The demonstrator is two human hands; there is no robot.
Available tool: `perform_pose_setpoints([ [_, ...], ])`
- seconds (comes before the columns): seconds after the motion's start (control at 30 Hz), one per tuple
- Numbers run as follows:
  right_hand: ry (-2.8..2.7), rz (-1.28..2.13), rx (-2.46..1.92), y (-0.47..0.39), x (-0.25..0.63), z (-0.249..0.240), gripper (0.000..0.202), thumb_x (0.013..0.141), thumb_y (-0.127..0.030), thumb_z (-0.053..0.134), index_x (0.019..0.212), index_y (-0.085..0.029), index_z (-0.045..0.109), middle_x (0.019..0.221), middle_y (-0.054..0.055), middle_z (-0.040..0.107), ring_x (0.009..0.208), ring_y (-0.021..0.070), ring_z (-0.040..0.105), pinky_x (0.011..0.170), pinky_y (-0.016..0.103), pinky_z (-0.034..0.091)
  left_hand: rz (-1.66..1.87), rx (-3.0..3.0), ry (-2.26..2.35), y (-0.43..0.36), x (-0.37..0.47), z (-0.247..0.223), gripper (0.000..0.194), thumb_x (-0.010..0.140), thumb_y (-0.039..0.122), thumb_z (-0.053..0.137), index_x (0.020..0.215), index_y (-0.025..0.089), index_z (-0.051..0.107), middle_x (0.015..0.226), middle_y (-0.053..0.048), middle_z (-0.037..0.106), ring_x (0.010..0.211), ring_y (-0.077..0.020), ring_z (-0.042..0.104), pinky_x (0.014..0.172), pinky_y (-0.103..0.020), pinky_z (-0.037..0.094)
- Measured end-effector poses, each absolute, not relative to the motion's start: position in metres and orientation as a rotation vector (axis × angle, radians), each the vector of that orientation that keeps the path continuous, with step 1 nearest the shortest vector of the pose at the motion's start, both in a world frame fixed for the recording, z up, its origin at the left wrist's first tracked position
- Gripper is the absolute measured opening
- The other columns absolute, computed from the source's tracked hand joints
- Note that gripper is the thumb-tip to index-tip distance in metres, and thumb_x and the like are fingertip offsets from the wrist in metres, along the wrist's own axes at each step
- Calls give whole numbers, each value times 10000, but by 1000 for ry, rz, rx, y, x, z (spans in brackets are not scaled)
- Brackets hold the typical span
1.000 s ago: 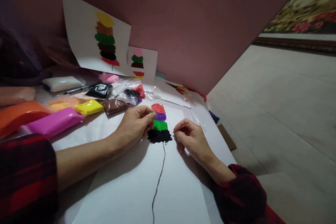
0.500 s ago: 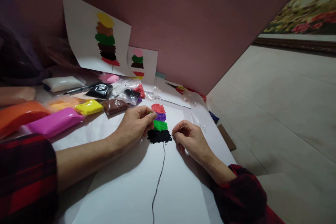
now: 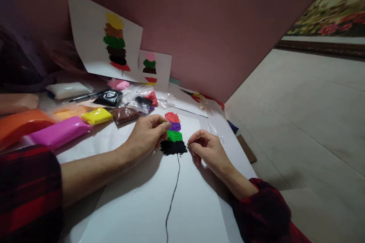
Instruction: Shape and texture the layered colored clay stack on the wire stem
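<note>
A white sheet (image 3: 142,212) lies before me with a stack of textured clay bands: a red cap (image 3: 172,117), a purple band (image 3: 175,126), a green band (image 3: 174,136) and a black band (image 3: 173,147). From the black band a thin dark line (image 3: 173,197) runs down the sheet. My left hand (image 3: 145,134) is at the stack's left edge, thumb and forefinger pinched on a small bit of green clay (image 3: 164,123). Close to the black band's right edge, my right hand (image 3: 209,152) is closed in a pinch around a thin pale stick (image 3: 199,136), mostly hidden by the fingers.
Several clay packets, including a magenta packet (image 3: 61,132), a yellow packet (image 3: 97,116) and a brown packet (image 3: 125,115), lie at left. Two sheets with layered pictures, one a large sheet (image 3: 85,41), lean on the wall. Scissors (image 3: 196,97) lie at the back right.
Hardly anything differs. Both hands keep their place and pinch; the view has shifted very slightly.
</note>
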State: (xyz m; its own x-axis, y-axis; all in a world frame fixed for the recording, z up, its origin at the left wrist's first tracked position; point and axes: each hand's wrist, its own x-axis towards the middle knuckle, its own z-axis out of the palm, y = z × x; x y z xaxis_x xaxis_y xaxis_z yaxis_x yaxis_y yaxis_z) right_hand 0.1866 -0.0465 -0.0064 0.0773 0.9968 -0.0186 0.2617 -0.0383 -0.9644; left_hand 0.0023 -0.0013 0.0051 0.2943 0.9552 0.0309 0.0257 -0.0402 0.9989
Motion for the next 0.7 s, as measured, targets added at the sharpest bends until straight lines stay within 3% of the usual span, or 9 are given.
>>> perform_pose_setpoints([
  [0.7, -1276, 1068, -1433, -47, 187, -3, 76, 638, -156, 570, 702, -184, 542, 462, -63, 548, 291, 62, 420, 269, 167, 316, 999, 1380, 984, -1, 2, 3, 182, 846, 229, 558, 682, 158, 525, 490, 65, 536, 324, -39, 393, 325, -153, 306],
])
